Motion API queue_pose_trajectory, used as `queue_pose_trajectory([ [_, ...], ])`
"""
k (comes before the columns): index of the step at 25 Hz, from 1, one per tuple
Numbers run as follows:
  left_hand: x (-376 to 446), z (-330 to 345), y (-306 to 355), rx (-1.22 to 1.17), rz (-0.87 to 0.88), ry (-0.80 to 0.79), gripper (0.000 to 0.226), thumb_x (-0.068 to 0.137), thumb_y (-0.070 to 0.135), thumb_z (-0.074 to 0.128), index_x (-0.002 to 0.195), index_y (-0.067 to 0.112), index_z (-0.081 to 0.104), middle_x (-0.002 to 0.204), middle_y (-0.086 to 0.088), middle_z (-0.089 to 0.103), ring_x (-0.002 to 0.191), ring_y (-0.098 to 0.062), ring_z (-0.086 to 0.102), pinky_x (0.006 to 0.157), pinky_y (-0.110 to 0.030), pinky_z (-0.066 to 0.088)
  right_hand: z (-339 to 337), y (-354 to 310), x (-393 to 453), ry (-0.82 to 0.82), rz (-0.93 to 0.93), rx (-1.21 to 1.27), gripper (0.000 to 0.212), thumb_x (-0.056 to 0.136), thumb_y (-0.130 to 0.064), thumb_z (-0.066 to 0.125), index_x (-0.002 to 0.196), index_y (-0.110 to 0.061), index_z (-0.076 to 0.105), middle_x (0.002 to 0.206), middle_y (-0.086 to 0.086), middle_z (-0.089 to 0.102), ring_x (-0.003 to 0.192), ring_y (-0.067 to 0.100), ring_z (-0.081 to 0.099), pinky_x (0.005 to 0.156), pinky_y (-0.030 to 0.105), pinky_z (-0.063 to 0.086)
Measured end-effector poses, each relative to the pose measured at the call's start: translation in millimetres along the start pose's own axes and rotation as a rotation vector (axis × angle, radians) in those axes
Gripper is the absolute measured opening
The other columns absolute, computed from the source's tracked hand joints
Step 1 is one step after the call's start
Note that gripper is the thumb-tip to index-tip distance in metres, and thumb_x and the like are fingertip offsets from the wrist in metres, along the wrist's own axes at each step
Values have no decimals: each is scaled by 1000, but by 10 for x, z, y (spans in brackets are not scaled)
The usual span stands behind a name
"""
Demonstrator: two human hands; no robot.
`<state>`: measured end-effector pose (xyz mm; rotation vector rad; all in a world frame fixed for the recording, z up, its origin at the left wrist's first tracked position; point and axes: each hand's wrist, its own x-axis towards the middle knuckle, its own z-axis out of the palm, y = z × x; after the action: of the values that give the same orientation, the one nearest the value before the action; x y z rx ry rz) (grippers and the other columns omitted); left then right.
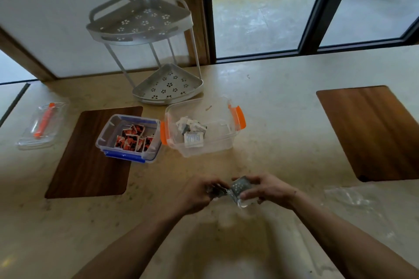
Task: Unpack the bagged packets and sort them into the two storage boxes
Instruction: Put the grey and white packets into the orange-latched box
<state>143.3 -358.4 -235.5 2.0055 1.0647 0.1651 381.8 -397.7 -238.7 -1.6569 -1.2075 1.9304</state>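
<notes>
A: What are the hands doing?

B: The left hand [201, 195] and the right hand [265, 190] meet above the pale stone counter [260, 102], both curled around a small grey packet in a clear plastic bag [238, 189]. The right fingers are closed over the packet's top and right edge; the left fingers pinch the wrapping at its left end. The picture is blurred there, so I cannot tell how much of the bag is open.

A: And the boxes?

B: Beyond the left hand and off to its left sits the clear rectangular storage box with blue clips [129, 138], holding red-and-black packets [133, 140]. Straight beyond both hands is the clear storage box with orange latches [204, 124], holding white and grey packets [192, 131]. The two boxes stand just beside each other, the blue one partly on a dark wooden mat [90, 154].

A: Anything else?

B: To the right of the right hand lies crumpled clear plastic film [353, 197]. Far left of the left hand rests a clear lid with an orange handle [42, 124]. Behind the boxes stands a grey two-tier corner rack [154, 52].
</notes>
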Motion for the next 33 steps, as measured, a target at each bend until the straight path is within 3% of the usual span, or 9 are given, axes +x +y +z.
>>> queue_pose_trajectory([
  [3,31,9,52,-66,-19,59,28,85,11,71,107,29,72,102,14,71,94,6,63,78,-9,48,-40,-40,34,-98,49,-7,46,74,-18,80,113,-38,64,109,0,71,83,13,65,62,21,50],
  [5,77,-7,47,-136,-31,69,28,84,7,71,107,23,73,102,11,71,93,6,65,79,-10,49,-65,-86,85,-88,62,-54,39,73,-20,80,108,-30,67,107,3,71,84,14,62,64,22,48],
  [10,220,-243,63,-207,-96,15,46,79,15,76,119,33,61,103,14,66,103,-7,63,89,-29,55,-224,-340,145,-7,29,-92,34,74,-22,80,105,-17,68,102,4,72,88,18,66,75,30,52],
  [12,285,-491,113,-181,-89,10,40,79,18,76,114,25,60,102,13,62,102,-8,61,87,-24,52,-309,-534,143,25,-8,-131,27,76,-20,79,101,-19,68,100,2,73,90,18,68,81,32,55],
  [15,397,-898,155,-241,-82,-9,33,80,14,74,111,15,62,103,6,62,94,-2,61,77,-14,51,-402,-895,150,76,-87,-172,25,78,-18,76,102,-16,68,98,3,72,87,17,67,72,27,56],
  [22,986,-1557,57,-488,-436,135,38,75,-6,72,107,12,64,103,-9,64,93,-22,63,62,-24,52,-483,-1680,629,342,-138,-228,31,81,-8,70,111,-6,62,105,14,66,91,31,64,68,37,56],
  [26,1323,-1617,-13,-391,-568,76,28,77,-2,71,99,12,63,94,-8,63,89,-23,61,70,-32,54,-357,-1931,1014,408,-83,-504,46,77,-6,68,121,-15,57,107,10,61,83,28,63,61,37,59],
  [29,1546,-1529,-99,-225,-585,-92,23,79,4,70,101,10,63,94,-9,63,84,-21,60,68,-30,53,-289,-1964,1279,392,12,-971,38,83,-23,65,120,-18,60,113,12,65,97,32,63,76,41,57],
  [33,1748,-1365,-218,89,-526,-227,31,78,9,75,107,10,67,100,-8,65,88,-21,59,74,-31,52,-214,-1954,1542,278,48,-1383,26,87,-21,59,112,-17,66,112,9,65,98,32,63,69,33,47],
])
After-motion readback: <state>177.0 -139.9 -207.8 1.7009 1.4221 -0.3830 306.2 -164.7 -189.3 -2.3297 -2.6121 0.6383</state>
